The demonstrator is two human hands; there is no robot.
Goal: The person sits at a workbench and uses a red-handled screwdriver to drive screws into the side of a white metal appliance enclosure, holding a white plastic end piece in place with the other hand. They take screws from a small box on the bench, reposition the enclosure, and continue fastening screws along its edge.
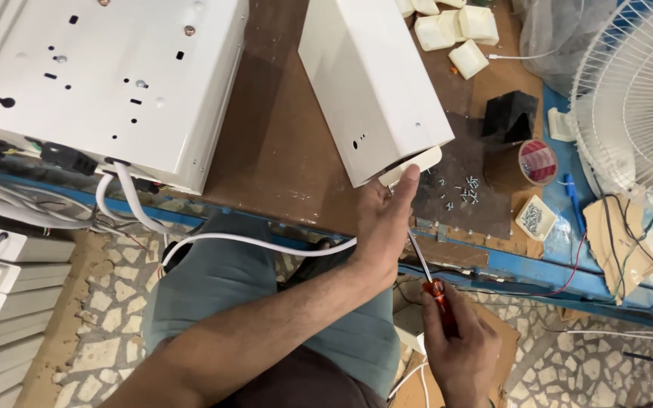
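White metal cover braced at the front edge of the bench while a screwdriver comes up from below.

The white sheet-metal cover (pixel 372 83) lies with its long axis running from the bench's far edge down toward the person, its near end overhanging the front edge; it looks stiff, fairly light and smooth-painted, likely slippery on its flat faces, so the folded edges and the corner are the sensible places to hold. The left hand (pixel 383 227) is pressed against that near lower corner, fingers up on the underside. The right hand (pixel 459 351) is closed round the red handle of a screwdriver (pixel 426 272), whose shaft points up and slightly left toward the cover's corner. Loose screws (pixel 459 189) lie just beside it on the bench (pixel 273 143); a larger white chassis (pixel 107 83) sits at the left, a fan (pixel 636 98) at the right.
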